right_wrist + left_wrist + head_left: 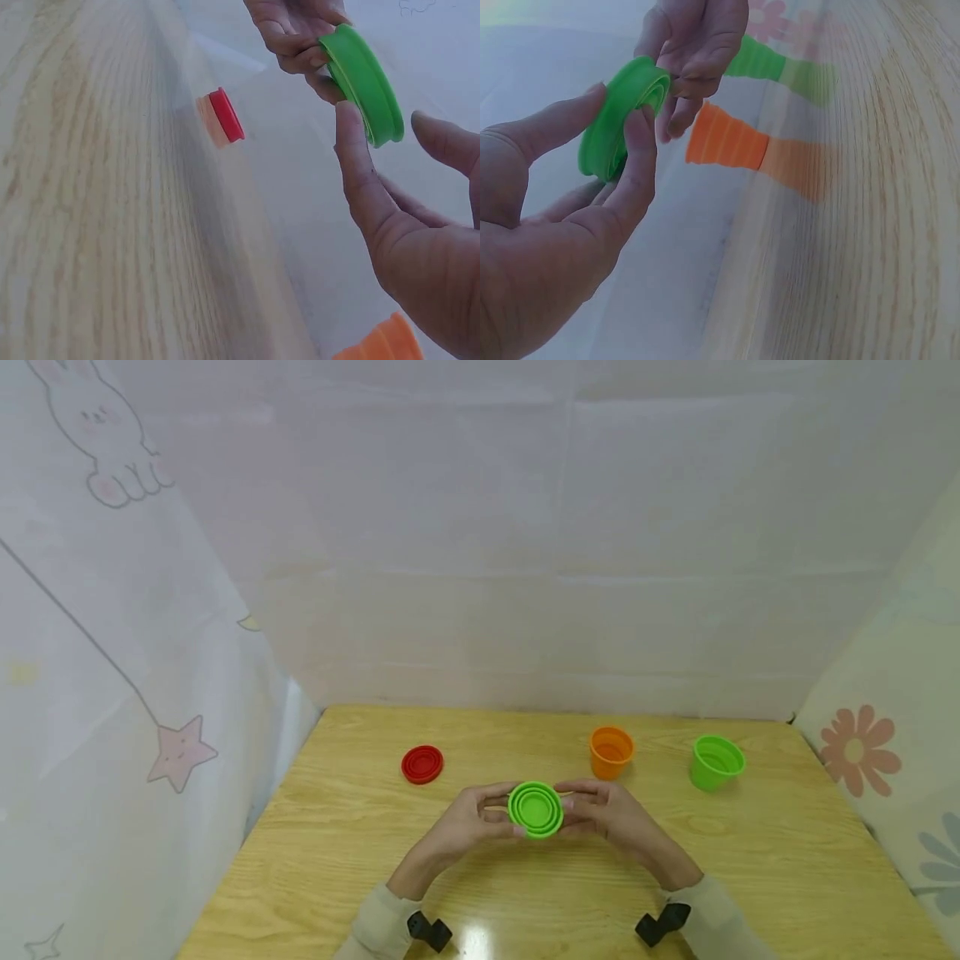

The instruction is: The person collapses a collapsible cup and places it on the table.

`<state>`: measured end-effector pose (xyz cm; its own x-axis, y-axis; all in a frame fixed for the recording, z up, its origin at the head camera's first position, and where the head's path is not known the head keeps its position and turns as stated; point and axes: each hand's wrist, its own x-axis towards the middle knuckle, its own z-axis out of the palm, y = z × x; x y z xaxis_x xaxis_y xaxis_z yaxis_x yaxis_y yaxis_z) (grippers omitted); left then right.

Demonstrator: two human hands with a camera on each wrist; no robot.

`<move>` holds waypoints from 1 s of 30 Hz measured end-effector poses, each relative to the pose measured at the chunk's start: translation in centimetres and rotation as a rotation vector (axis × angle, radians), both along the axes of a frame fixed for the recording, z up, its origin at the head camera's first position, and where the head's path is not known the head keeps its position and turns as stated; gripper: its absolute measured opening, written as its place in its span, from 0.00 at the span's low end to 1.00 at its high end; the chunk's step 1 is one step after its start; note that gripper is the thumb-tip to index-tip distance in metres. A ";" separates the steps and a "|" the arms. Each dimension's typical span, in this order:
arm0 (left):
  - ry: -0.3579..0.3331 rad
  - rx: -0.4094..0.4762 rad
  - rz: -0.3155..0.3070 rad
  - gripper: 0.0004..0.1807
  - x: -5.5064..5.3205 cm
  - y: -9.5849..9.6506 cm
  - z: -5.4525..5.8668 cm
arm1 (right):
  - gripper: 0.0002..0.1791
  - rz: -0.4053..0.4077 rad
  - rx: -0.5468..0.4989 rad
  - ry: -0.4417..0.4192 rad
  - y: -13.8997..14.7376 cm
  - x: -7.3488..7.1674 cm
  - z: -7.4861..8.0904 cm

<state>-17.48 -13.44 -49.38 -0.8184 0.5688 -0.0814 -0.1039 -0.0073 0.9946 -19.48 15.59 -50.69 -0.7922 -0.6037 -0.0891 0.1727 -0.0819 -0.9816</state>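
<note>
A light green collapsible cup [536, 810], folded flat into concentric rings, is held up over the table with its ringed face toward the head camera. My left hand [468, 818] pinches it by the rim, thumb on one side and fingers on the other, as the left wrist view shows. At the cup's opposite edge is my right hand [611, 817]. Its thumb stands apart from the cup in the right wrist view, while a fingertip [349, 116] lies right at the underside rim.
On the wooden table [322, 860], a red collapsible cup [422, 764] lies folded flat at the back left. An orange cup [611, 753] and another green cup [716, 762] stand expanded at the back right. Printed cloth [495, 543] hangs behind and at both sides.
</note>
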 end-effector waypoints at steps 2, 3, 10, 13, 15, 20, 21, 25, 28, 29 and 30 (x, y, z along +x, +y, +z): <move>0.002 0.003 -0.006 0.39 0.0 -0.1 -0.1 | 0.30 0.014 -0.001 -0.017 -0.1 0.0 -0.2; 0.003 0.003 -0.008 0.39 0.1 -0.1 -0.1 | 0.28 0.020 -0.001 -0.022 -0.1 -0.1 -0.3; 0.006 -0.033 0.003 0.34 0.0 0.1 0.1 | 0.26 0.019 0.009 0.002 0.0 0.0 -0.6; -0.017 -0.044 0.061 0.26 0.0 0.0 -0.1 | 0.26 0.006 0.020 0.001 -0.2 -0.1 -0.8; -0.034 -0.055 0.111 0.23 -0.2 -0.2 -0.4 | 0.25 -0.015 0.030 -0.016 -0.5 -0.3 -1.0; -0.063 -0.047 0.196 0.23 -1.5 -0.6 -1.7 | 0.27 -0.091 0.054 -0.054 -1.5 -0.9 -1.6; -0.064 -0.041 0.204 0.24 -1.9 -0.7 -1.9 | 0.27 -0.107 0.057 -0.058 -1.8 -1.0 -1.7; -0.096 -0.027 0.229 0.24 -3.4 -1.1 -2.5 | 0.27 -0.162 0.058 -0.072 -2.8 -1.8 -2.2; -0.117 -0.037 0.239 0.23 -4.2 -1.3 -2.7 | 0.26 -0.196 0.055 -0.086 -3.5 -2.5 -2.6; -0.125 -0.042 0.245 0.23 -4.5 -1.4 -2.8 | 0.26 -0.203 0.054 -0.093 -3.6 -2.7 -2.7; -0.125 -0.050 0.249 0.23 -4.8 -1.4 -2.9 | 0.25 -0.206 0.051 -0.093 -3.8 -3.0 -2.8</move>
<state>-22.27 -14.83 -52.24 -0.9143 0.3442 -0.2134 -0.2271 0.0006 0.9739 -22.43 11.81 -53.52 -0.8850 -0.4233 -0.1937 0.2475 -0.0755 -0.9659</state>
